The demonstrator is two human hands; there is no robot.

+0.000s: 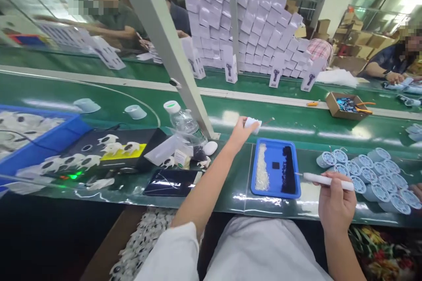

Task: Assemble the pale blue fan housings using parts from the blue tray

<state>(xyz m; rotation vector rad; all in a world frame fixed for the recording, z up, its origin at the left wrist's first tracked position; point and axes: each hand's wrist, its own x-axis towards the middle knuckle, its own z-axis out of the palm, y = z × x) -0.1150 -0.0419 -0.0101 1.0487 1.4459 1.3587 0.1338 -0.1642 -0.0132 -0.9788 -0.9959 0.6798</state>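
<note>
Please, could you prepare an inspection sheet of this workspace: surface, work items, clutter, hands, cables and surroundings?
Surface: green worktop, shiny, with light reflections.
Work items: blue tray with white pieces on its left side and black pieces on its right; light-blue round parts grouped to the right.
Clutter: clear bottle, flat dark device and white rounded object, left of the tray.
Hands: left hand holds a white part; right hand holds a white pen-like tool, tip near the tray's right rim.
Cables: thin dark cable over the blue bin.
Surroundings: stacked white boxes and other people beyond the worktop.
</note>
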